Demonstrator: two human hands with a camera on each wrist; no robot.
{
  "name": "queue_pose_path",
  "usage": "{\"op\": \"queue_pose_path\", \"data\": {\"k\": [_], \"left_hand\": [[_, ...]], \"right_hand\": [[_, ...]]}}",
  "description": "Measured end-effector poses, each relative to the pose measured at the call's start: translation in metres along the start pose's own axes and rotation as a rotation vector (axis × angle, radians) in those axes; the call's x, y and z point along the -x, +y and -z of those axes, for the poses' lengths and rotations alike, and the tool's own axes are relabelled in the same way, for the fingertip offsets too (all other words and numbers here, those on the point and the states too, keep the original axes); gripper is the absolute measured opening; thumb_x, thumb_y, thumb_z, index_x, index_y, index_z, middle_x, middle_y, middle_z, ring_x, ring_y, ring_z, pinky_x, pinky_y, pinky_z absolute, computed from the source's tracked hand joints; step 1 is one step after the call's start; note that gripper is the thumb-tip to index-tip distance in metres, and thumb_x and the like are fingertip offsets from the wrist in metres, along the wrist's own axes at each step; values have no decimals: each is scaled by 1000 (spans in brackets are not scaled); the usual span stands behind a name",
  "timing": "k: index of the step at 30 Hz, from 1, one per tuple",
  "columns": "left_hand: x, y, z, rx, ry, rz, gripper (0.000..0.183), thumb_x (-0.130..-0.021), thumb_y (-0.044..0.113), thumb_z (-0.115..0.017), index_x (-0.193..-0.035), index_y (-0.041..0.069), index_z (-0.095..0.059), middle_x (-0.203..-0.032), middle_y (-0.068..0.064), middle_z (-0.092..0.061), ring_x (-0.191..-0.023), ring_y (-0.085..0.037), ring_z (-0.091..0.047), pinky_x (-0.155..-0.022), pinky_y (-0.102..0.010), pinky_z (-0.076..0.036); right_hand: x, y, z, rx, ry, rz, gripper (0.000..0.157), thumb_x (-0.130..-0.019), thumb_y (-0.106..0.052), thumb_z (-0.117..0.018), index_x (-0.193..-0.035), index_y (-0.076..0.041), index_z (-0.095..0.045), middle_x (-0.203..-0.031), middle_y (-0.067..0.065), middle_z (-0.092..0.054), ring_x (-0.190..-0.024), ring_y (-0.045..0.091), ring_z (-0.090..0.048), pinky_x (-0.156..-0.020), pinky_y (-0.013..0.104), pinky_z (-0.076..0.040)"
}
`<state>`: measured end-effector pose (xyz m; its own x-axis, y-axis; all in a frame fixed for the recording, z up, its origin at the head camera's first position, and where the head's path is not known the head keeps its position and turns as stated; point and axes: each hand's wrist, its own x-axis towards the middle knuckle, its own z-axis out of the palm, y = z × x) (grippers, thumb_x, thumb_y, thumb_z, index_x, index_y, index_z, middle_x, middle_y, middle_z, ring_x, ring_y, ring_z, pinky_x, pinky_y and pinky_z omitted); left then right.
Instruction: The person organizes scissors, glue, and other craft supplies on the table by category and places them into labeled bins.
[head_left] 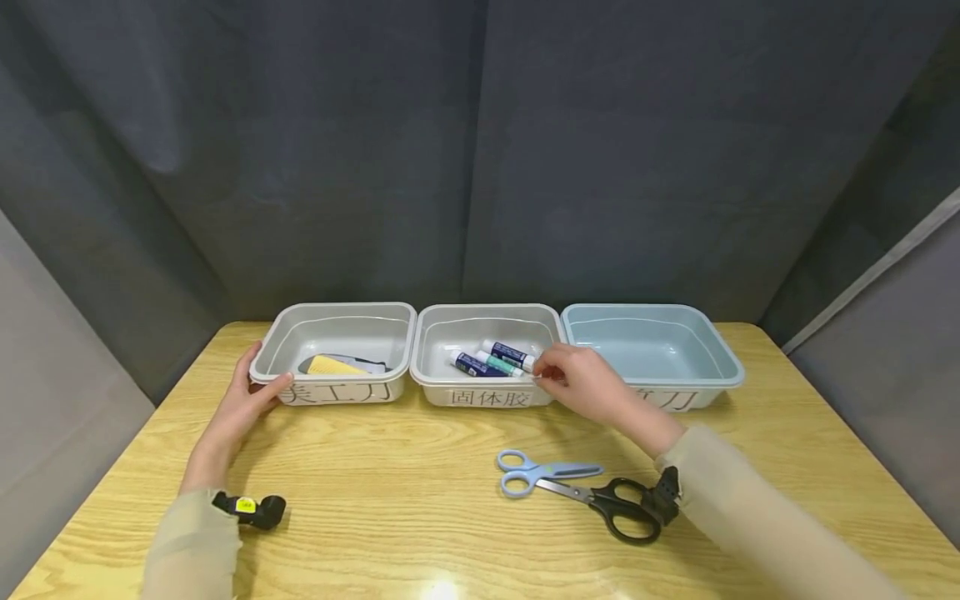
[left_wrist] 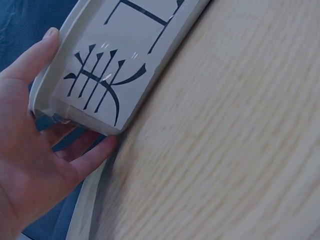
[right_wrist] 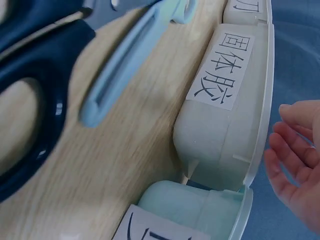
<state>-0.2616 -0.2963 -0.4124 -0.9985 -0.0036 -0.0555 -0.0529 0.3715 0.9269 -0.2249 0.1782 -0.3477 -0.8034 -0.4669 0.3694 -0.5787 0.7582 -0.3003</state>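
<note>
My left hand (head_left: 238,402) grips the left end of the grey-white plastic bin (head_left: 341,306), thumb at the rim and fingers round its corner. Inside that bin lie a yellow utility knife (head_left: 330,365) and a greyish one beside it. Over the front right corner of the middle bin (head_left: 487,307) hovers my right hand (head_left: 583,382), its fingers loosely bent with nothing between them in the right wrist view. Several glue sticks, dark blue (head_left: 471,364) and green (head_left: 501,362), lie in the middle bin close to those fingertips.
A light blue bin (head_left: 652,350) stands at the right end of the row, its label partly hidden by my right arm. On the wooden table (head_left: 360,500) lie light blue scissors (head_left: 555,472) and black-handled scissors (head_left: 633,508), overlapping. A dark curtain (head_left: 480,167) hangs behind.
</note>
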Motion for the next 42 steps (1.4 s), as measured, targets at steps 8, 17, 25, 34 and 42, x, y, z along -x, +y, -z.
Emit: {"op": "queue_pose_path", "data": {"k": [8,17,25,34,42], "left_hand": [[4,5,-1,8,1,-4,91,-88,42,-56,-146,24,12,-152,-17,2,-135,-35,-13,-106,-51,-24],[4,2,0,-1,9,-11,92,-87,44,-56,-145,25,12,-152,-16,2,-135,-35,-12,-106,-51,-24],[4,3,-1,-9,1,-10,92,-87,44,-55,-145,25,13,-152,-16,4,-135,-37,-12,-106,-52,-25],[4,3,-2,1,0,-7,91,-88,42,-55,-145,25,14,-152,-15,4,-135,-36,-12,-106,-51,-24],[2,3,-2,3,-6,-17,89,-89,40,-54,-145,23,13,-151,-17,1,-134,-35,-17,-104,-44,-29]], "right_hand": [[24,2,0,13,-25,37,7,-78,-7,-68,-84,-10,-66,-77,-5,-61,-69,5,-54,-62,19,-49],[51,-2,-9,-16,-189,53,16,-76,-14,-71,-91,-11,-67,-84,-4,-61,-75,10,-57,-65,21,-49],[68,-3,-13,-53,-325,31,24,-72,-17,-75,-94,-13,-69,-88,-4,-61,-77,9,-56,-66,21,-48],[73,-2,-21,-57,-376,-27,19,-73,-14,-74,-92,-15,-70,-85,-8,-60,-75,4,-54,-65,20,-48],[72,-2,-21,-53,-384,-23,18,-74,-14,-73,-92,-15,-70,-86,-8,-61,-76,3,-54,-66,20,-48]]}}
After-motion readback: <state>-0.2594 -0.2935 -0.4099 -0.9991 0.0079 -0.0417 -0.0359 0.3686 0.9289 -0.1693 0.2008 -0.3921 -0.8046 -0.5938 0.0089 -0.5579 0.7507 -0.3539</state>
